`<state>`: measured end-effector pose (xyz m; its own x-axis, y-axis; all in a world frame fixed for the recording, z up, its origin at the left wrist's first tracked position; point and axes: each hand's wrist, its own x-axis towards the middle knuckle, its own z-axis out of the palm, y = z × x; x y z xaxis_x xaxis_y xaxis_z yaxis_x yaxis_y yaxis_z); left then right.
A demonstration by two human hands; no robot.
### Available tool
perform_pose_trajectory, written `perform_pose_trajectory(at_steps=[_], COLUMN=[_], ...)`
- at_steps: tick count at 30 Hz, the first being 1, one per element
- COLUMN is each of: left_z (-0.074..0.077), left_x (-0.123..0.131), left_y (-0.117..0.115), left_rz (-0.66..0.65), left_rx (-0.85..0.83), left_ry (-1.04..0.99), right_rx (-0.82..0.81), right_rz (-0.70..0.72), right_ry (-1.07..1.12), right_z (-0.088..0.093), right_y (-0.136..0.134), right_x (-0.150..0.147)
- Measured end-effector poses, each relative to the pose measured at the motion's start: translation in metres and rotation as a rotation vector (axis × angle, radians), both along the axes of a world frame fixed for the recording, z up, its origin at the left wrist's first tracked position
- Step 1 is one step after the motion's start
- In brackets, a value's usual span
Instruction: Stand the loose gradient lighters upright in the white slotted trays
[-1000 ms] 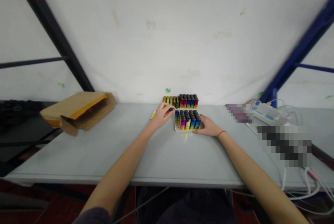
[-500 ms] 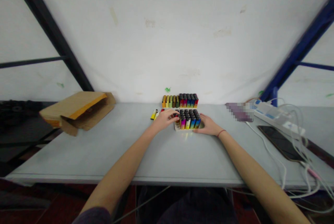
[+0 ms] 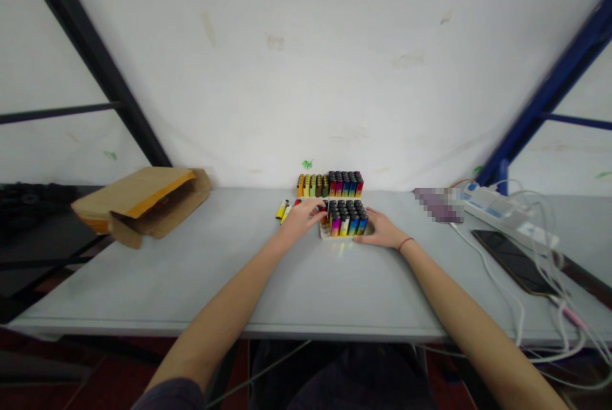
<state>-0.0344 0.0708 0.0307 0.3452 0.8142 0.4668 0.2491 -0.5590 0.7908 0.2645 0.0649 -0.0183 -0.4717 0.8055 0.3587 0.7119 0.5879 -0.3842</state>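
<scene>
Several lighters with black tops stand upright in rows in a white tray in the middle of the table. My left hand is at the tray's left side, its fingers curled and closed on a reddish lighter there; the fingers partly hide it. My right hand grips the tray's right side, thumb by the front corner and fingers along the side. Loose yellow lighters lie just left of my left hand.
Behind the tray, more upright lighters and yellow-to-green ones stand by the wall. An opened cardboard box lies at left. On the right are a phone, a power strip and tangled white cables.
My left hand's fingers have shifted slightly at the tray's left side, and more of the reddish lighter shows below them. My right hand stays in place.
</scene>
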Motion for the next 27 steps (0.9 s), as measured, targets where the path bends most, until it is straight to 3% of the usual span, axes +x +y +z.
perform_pose_trajectory(at_steps=[3,5,9,12,15,18,27], left_z=[0.008,0.014,0.017,0.011,0.003,-0.001,-0.009], left_x=[-0.004,-0.012,-0.039,-0.053,-0.050,-0.038,-0.021], left_y=[-0.001,0.004,0.020,0.027,0.025,0.019,0.017], left_rz=[0.030,0.136,0.474,0.619,0.610,0.544,0.337], left_rx=[0.169,0.222,0.165,0.095,0.064,0.089,0.088], left_ry=[0.087,0.118,0.194,0.427,0.761,0.937,0.947], right_rx=[-0.030,-0.035,-0.043,-0.043,-0.033,-0.026,-0.027], right_rz=[-0.006,0.001,0.003,-0.009,0.010,0.013,-0.013], right_ry=[-0.012,-0.020,-0.024,-0.011,0.011,0.016,-0.015], right_z=[0.001,0.002,0.003,0.003,0.002,0.000,-0.003], right_y=[0.000,-0.001,-0.001,-0.001,0.000,0.000,0.002], right_x=[0.000,-0.001,-0.001,-0.001,0.000,0.000,0.001])
